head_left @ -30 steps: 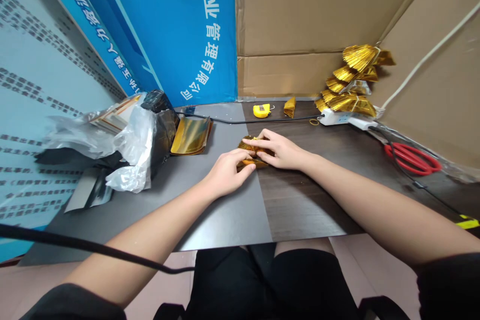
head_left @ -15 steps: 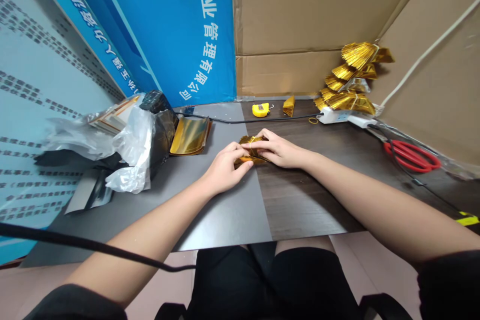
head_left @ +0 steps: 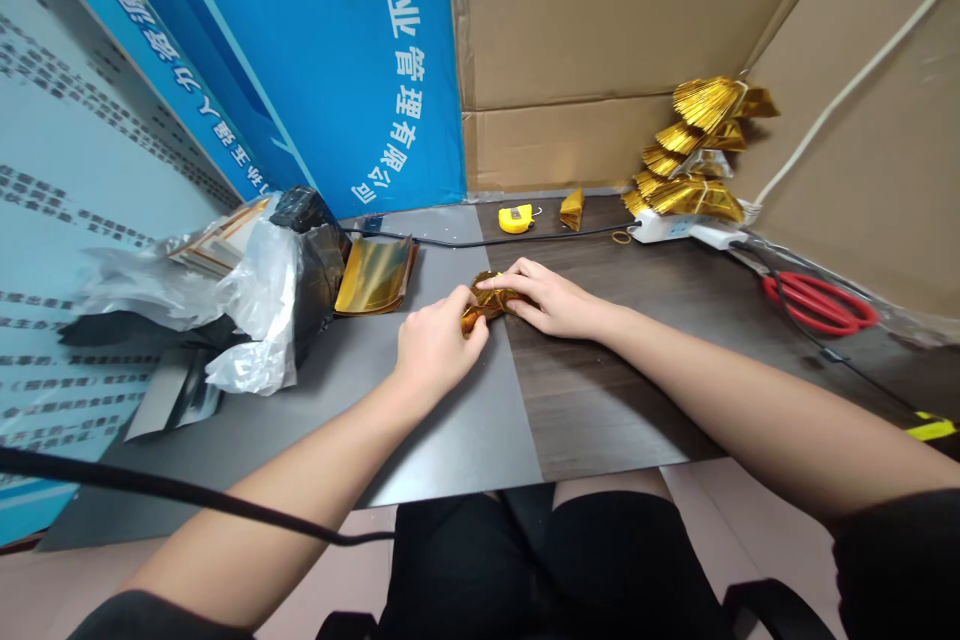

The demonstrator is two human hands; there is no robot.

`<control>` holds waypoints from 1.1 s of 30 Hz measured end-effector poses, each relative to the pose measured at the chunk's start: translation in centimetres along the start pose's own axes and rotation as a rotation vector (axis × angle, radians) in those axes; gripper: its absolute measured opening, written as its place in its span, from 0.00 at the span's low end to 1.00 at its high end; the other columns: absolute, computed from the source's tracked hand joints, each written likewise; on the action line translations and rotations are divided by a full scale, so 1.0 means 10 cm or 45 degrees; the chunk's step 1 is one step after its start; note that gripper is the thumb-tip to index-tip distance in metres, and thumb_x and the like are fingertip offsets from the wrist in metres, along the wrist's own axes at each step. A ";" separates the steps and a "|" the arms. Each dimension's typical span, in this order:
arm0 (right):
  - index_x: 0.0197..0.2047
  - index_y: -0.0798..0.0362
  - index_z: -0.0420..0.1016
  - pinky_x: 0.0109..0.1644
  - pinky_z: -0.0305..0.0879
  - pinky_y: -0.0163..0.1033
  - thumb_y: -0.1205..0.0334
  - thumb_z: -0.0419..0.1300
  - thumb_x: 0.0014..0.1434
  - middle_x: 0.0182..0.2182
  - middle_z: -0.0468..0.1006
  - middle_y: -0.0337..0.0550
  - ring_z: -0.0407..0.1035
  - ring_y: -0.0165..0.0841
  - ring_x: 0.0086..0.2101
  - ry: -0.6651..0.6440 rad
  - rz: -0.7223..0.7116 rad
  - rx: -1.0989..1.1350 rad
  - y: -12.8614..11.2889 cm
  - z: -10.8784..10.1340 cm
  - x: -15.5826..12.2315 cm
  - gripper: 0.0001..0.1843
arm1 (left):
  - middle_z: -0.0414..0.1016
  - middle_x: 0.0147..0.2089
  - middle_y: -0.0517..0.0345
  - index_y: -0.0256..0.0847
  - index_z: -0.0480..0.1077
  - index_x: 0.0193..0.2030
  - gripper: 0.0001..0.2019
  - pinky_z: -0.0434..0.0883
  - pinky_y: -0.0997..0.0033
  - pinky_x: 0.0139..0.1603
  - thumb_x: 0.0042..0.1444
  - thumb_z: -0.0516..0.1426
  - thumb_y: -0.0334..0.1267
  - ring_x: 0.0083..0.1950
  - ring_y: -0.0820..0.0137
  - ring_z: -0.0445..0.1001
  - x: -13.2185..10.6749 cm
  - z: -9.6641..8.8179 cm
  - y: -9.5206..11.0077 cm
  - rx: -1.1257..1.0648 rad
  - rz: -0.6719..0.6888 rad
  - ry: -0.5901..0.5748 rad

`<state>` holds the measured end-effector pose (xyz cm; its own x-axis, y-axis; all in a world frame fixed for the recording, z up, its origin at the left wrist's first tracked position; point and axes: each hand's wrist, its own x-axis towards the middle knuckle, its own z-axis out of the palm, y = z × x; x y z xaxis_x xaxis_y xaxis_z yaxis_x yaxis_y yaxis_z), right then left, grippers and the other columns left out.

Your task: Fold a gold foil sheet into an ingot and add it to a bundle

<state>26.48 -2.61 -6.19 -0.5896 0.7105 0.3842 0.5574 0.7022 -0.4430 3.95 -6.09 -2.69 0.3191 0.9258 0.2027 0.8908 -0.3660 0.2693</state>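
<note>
Between my two hands, low over the table, is a bundle of folded gold foil paper (head_left: 491, 296) with a pale band across it. My left hand (head_left: 441, 340) is closed, thumb and fingers pinching the bundle's left end. My right hand (head_left: 551, 298) grips the right end, its forefinger stretched along the top and the other fingers curled. Parts of the bundle are hidden behind the fingers. To the left lies a stack of flat gold foil sheets (head_left: 373, 275). A small folded gold piece (head_left: 571, 209) stands at the back.
A yellow tape measure (head_left: 516, 218) and a rubber band (head_left: 621, 237) lie near the back. Fanned gold foil bundles (head_left: 694, 145) pile above a white power strip (head_left: 667, 226) at the right. Red-handled scissors (head_left: 821, 303) lie beyond. Plastic bags (head_left: 262, 290) crowd the left; a black cable crosses the back.
My left hand has moved slightly left and curled more tightly on the bundle, which has turned and shifted left. My right hand has barely moved. The whole view has shifted a little.
</note>
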 end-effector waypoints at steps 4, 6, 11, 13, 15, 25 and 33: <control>0.67 0.45 0.69 0.58 0.70 0.55 0.66 0.52 0.69 0.47 0.71 0.50 0.68 0.42 0.49 0.015 -0.015 -0.018 -0.03 0.02 0.01 0.25 | 0.83 0.43 0.59 0.47 0.71 0.45 0.07 0.60 0.69 0.33 0.65 0.56 0.44 0.42 0.61 0.81 0.03 0.02 0.04 0.140 -0.022 -0.036; 0.67 0.45 0.69 0.58 0.69 0.55 0.66 0.52 0.69 0.48 0.71 0.50 0.68 0.42 0.49 0.017 -0.018 -0.017 -0.04 0.02 0.00 0.25 | 0.83 0.44 0.59 0.47 0.72 0.44 0.08 0.62 0.69 0.34 0.65 0.55 0.45 0.43 0.61 0.81 0.05 0.03 0.06 0.159 -0.032 -0.039; 0.70 0.46 0.66 0.56 0.70 0.55 0.63 0.54 0.69 0.44 0.71 0.49 0.69 0.43 0.46 -0.007 0.020 -0.007 -0.04 -0.02 -0.01 0.27 | 0.84 0.43 0.59 0.47 0.72 0.44 0.08 0.62 0.69 0.34 0.63 0.55 0.45 0.44 0.59 0.82 0.08 0.02 0.07 0.171 -0.068 -0.037; 0.70 0.46 0.65 0.56 0.70 0.54 0.63 0.54 0.69 0.43 0.71 0.49 0.69 0.43 0.46 -0.005 0.032 -0.010 -0.04 -0.02 -0.02 0.27 | 0.84 0.42 0.59 0.47 0.72 0.43 0.08 0.62 0.69 0.34 0.62 0.56 0.45 0.43 0.59 0.82 0.07 -0.01 0.09 0.171 -0.084 -0.034; 0.70 0.47 0.65 0.56 0.69 0.54 0.64 0.53 0.69 0.43 0.71 0.49 0.68 0.42 0.46 0.006 0.041 -0.014 -0.03 -0.02 -0.02 0.27 | 0.84 0.41 0.59 0.48 0.72 0.43 0.08 0.62 0.69 0.34 0.61 0.56 0.45 0.43 0.59 0.82 0.07 -0.03 0.10 0.169 -0.114 -0.026; 0.70 0.43 0.67 0.58 0.69 0.55 0.65 0.53 0.70 0.46 0.71 0.50 0.68 0.43 0.49 0.000 0.029 -0.030 -0.02 0.04 -0.01 0.27 | 0.84 0.44 0.57 0.47 0.73 0.47 0.09 0.66 0.69 0.36 0.64 0.55 0.45 0.43 0.60 0.82 0.07 0.00 0.17 0.225 -0.090 -0.022; 0.72 0.45 0.64 0.61 0.67 0.57 0.63 0.57 0.68 0.50 0.72 0.51 0.67 0.44 0.52 -0.041 0.007 0.020 0.01 -0.01 -0.01 0.29 | 0.82 0.46 0.56 0.45 0.74 0.49 0.10 0.67 0.69 0.39 0.68 0.53 0.42 0.49 0.63 0.80 0.04 0.04 0.16 0.228 0.040 0.008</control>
<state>26.68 -2.64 -6.20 -0.6053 0.7123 0.3552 0.5517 0.6972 -0.4578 5.66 -6.23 -2.55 0.3464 0.9132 0.2145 0.9238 -0.3718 0.0911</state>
